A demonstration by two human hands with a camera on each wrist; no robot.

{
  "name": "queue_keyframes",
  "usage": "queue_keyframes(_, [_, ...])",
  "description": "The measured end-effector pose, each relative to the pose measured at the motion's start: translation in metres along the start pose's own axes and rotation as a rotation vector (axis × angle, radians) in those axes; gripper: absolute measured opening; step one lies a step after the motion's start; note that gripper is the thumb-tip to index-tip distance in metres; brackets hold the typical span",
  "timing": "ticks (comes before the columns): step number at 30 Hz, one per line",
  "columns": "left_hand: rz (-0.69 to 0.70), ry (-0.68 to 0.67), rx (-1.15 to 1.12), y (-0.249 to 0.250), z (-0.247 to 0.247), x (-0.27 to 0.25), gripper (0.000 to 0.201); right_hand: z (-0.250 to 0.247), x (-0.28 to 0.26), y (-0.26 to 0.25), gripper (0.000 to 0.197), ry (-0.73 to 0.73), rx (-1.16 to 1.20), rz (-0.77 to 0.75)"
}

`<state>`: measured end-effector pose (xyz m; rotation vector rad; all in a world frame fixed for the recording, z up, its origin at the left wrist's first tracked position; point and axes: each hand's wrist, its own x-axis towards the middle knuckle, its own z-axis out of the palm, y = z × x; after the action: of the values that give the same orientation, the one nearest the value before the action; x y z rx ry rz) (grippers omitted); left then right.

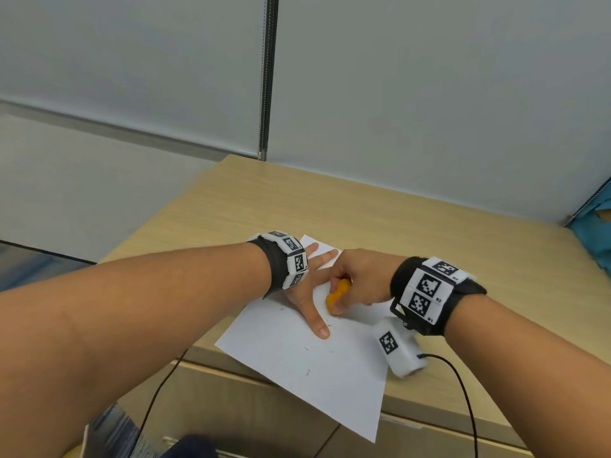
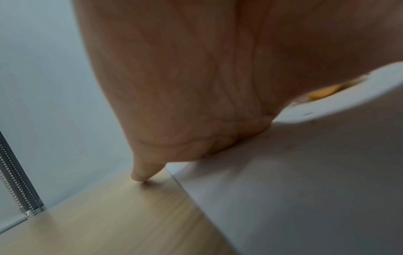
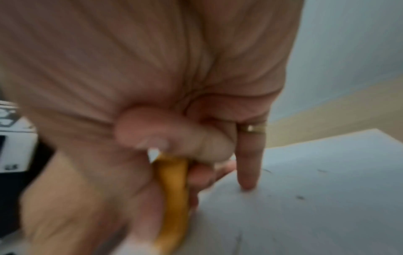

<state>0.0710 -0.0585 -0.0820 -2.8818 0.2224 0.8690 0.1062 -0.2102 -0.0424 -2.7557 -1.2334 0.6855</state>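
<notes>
A white sheet of paper (image 1: 307, 365) with small dark marks lies on the wooden desk (image 1: 380, 213), its near corner hanging over the front edge. My left hand (image 1: 314, 292) lies flat on the sheet with straight, spread fingers, pressing it down; in the left wrist view the palm (image 2: 196, 96) meets the paper (image 2: 305, 189). My right hand (image 1: 357, 279) grips a small orange object (image 1: 337, 295), rounded and narrow in the middle, and holds its end down on the paper beside the left thumb. The right wrist view shows the orange object (image 3: 174, 193) among curled fingers, with one ringed finger (image 3: 248, 165) touching the sheet.
A grey-white partition wall (image 1: 429, 94) with a metal joint strip (image 1: 267, 77) stands behind the desk. Something blue (image 1: 595, 233) sits at the desk's far right. Black cables (image 1: 463, 391) run down past the desk's front edge and the drawer fronts below.
</notes>
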Motion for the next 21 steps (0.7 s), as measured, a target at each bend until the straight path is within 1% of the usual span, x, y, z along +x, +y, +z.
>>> queue_keyframes(2, [0.013,0.009,0.002,0.001,-0.002,-0.003,0.132,0.003,0.003,0.004,0.018,0.142,-0.039,0.024])
queue_keyframes(3, [0.016,0.011,0.005,0.002,-0.003,-0.004,0.132,0.005,0.003,0.006,0.017,0.159,-0.034,0.029])
queue_keyframes(4, [0.014,0.014,0.005,0.002,-0.003,-0.005,0.131,0.005,0.002,0.007,0.017,0.129,-0.024,0.019])
queue_keyframes(6, [0.01,0.015,-0.003,0.001,-0.001,-0.005,0.132,0.002,-0.001,0.009,0.018,0.014,0.013,-0.004])
queue_keyframes(7, [0.011,0.016,-0.011,-0.001,0.0,-0.004,0.134,0.0,-0.002,0.01,0.019,0.0,0.03,0.006])
queue_keyframes(10, [0.024,0.028,-0.02,-0.003,0.003,0.002,0.14,0.002,0.001,0.016,0.027,0.126,0.043,0.068])
queue_keyframes(11, [0.024,0.033,-0.016,-0.004,0.003,0.002,0.141,0.004,0.001,0.017,0.028,0.144,0.043,0.08])
queue_keyframes(14, [0.047,0.028,0.008,-0.009,0.003,-0.004,0.137,0.007,0.001,0.018,0.03,0.146,0.062,0.093])
queue_keyframes(17, [0.072,0.004,0.052,-0.022,0.004,-0.011,0.138,0.006,0.0,0.018,0.03,0.155,0.091,0.103])
queue_keyframes(21, [0.084,0.004,0.073,-0.028,0.009,-0.016,0.139,0.004,0.001,0.005,0.031,0.149,0.024,0.115])
